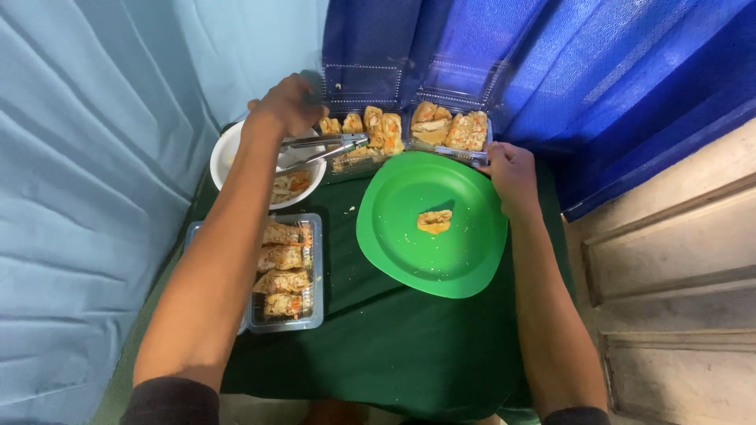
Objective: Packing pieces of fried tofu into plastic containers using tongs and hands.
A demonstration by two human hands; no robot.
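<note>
My left hand (285, 105) grips metal tongs (327, 148) whose tips reach toward the middle clear plastic box of fried rolls (368, 134). My right hand (510, 173) holds the far right rim of a green plate (409, 260), next to a second clear box of rolls (450, 130). One small piece of roll (435, 221) lies on the plate's middle. The tongs' tips look nearly closed, with nothing clearly between them.
A white bowl (228, 153) with some filling sits under my left wrist. Another clear tray of rolls (285, 271) lies near my left forearm. All rest on a dark green tablecloth (394, 346). Blue curtains hang behind; a wooden panel stands at right.
</note>
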